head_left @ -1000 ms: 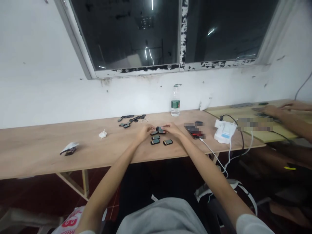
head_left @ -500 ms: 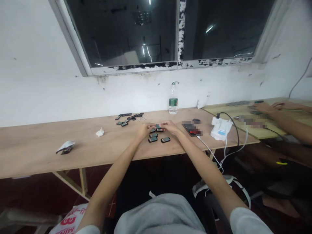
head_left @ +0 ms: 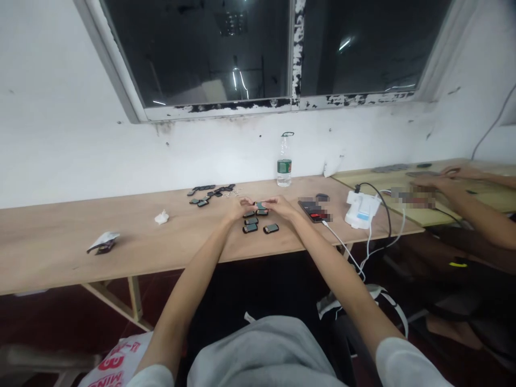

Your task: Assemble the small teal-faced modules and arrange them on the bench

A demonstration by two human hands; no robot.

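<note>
Counter [head_left: 80, 226] of pale unpainted plywood, long and flat, with a faint grain, seen from the head camera. At its middle, left hand [head_left: 241, 206] and right hand [head_left: 281, 205], both drawn inward, fingers curled rather than spread, fingertips closing from either side on a small rounded-rectangular black case with a glossy teal face [head_left: 261, 206]. Exact finger placement too small to tell. Just below, several more black, teal-faced cases [head_left: 250, 228] in a loose cluster, near both hands and apart from one another. Pinching by the narrow edges looks the sound way to handle so small a piece, clear of the glossy face and of its neighbours.

Farther left, a scatter of thin black strips [head_left: 209, 191] beside tiny silvery bits [head_left: 234, 193]; beyond them, a crumpled white tissue [head_left: 161, 217] and a torn white-and-dark packet [head_left: 102, 243]. Against the wall, a clear plastic water bottle with a green label [head_left: 284, 166]. To the right, a black phone with a pixelated screen [head_left: 314, 211], then a white plastic charger block [head_left: 363, 209] trailing black and white cables. Beyond, a paler wooden board [head_left: 382, 169] under another person's two hands [head_left: 431, 183], busy among small dark pieces.
</note>
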